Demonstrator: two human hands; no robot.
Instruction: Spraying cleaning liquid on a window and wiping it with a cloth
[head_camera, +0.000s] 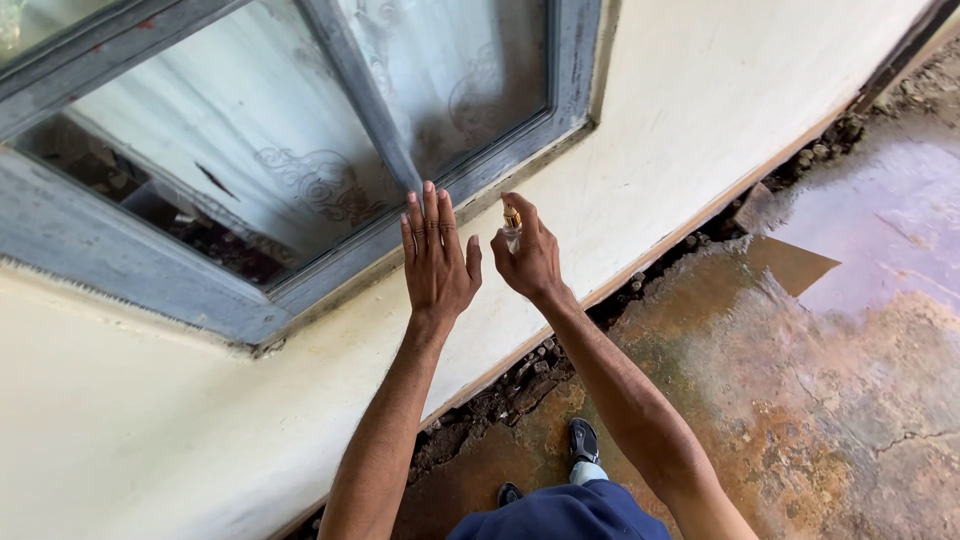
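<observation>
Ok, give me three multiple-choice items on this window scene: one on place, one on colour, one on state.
1. Where is the small spray bottle?
A. in the right hand
B. on the floor
C. on the window frame

2. What colour is the window frame?
A. red
B. grey-blue
C. green

3. How is the left hand?
A. fisted
B. gripping a cloth
C. open, fingers straight

Answers: 1 A, the fingers wrap the bottle; 2 B, the paint is worn grey-blue; 3 C, the flat palm holds nothing.
</observation>
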